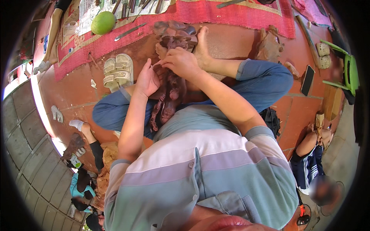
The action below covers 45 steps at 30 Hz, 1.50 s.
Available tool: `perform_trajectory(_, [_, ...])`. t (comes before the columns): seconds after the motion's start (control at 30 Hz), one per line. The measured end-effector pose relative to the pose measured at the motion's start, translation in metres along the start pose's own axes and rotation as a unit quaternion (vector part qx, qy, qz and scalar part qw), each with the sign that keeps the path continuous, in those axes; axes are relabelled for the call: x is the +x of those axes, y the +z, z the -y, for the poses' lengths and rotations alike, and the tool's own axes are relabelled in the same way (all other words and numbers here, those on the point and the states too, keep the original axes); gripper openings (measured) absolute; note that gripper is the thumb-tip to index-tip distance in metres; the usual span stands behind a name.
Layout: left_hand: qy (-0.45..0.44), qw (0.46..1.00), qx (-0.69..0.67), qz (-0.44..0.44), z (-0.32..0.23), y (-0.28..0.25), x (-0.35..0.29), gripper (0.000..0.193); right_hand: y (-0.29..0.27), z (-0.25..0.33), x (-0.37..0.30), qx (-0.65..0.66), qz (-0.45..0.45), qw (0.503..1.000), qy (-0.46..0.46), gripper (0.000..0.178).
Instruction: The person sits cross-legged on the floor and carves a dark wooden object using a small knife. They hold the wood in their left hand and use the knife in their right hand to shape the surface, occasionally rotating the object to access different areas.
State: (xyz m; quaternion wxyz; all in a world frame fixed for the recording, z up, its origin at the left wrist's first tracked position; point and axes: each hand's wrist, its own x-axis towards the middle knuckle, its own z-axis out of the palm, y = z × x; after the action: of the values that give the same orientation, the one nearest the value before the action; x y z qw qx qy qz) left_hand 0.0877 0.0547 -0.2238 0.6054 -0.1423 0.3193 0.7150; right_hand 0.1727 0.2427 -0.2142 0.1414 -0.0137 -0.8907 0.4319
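A dark reddish-brown wood carving (172, 94) with knobbly figures lies lengthwise between my crossed legs, its near end against my lap. Over its left side is my left hand (148, 80), palm turned inward, thumb raised and fingers apart. My right hand (181, 62) reaches across above the carving, with thumb and fingertips pinched together beside the left hand's fingers. Whatever the pinch holds, if anything, is too small to make out. Both hands partly cover the middle of the carving. Its far end, a broad lumpy base, rests between my bare feet.
Ahead, a red mat (231, 17) carries carving tools (133, 5), a green round fruit (103, 23) and a flat metal blade (130, 32). Sandals (118, 71) stand left; a rough wood piece (268, 44), a phone (307, 80) and a green stool (350, 73) are right. Other people sit nearby.
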Motion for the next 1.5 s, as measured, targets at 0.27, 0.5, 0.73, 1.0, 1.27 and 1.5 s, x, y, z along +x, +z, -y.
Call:
perform_trajectory(0.27, [0.016, 0.997, -0.023, -0.07, 0.006, 0.035, -0.015, 0.067, -0.074, -0.051, -0.082, -0.069, 0.007, 0.985, 0.161, 0.01])
perform_trajectory(0.5, [0.008, 0.998, -0.036, -0.042, 0.009, 0.006, -0.008, 0.067, -0.009, -0.005, -0.008, -0.031, -0.028, 0.994, 0.098, 0.009])
perform_trajectory(0.73, [0.001, 0.998, -0.043, -0.053, 0.01, 0.012, -0.01, 0.065, -0.022, -0.003, -0.033, 0.019, -0.002, 0.994, 0.107, 0.008])
perform_trajectory(1.0, [0.006, 0.998, -0.032, -0.059, 0.01, 0.011, -0.009, 0.061, -0.001, 0.001, -0.008, -0.035, -0.013, 0.997, 0.07, 0.013])
perform_trajectory(1.27, [-0.001, 0.997, -0.041, -0.062, 0.01, 0.012, -0.008, 0.062, -0.001, 0.002, 0.002, -0.057, -0.014, 0.995, 0.079, 0.016])
perform_trajectory(1.5, [0.001, 0.998, -0.036, -0.045, 0.01, 0.007, -0.009, 0.061, -0.008, 0.011, -0.02, -0.04, 0.023, 0.994, 0.103, 0.017])
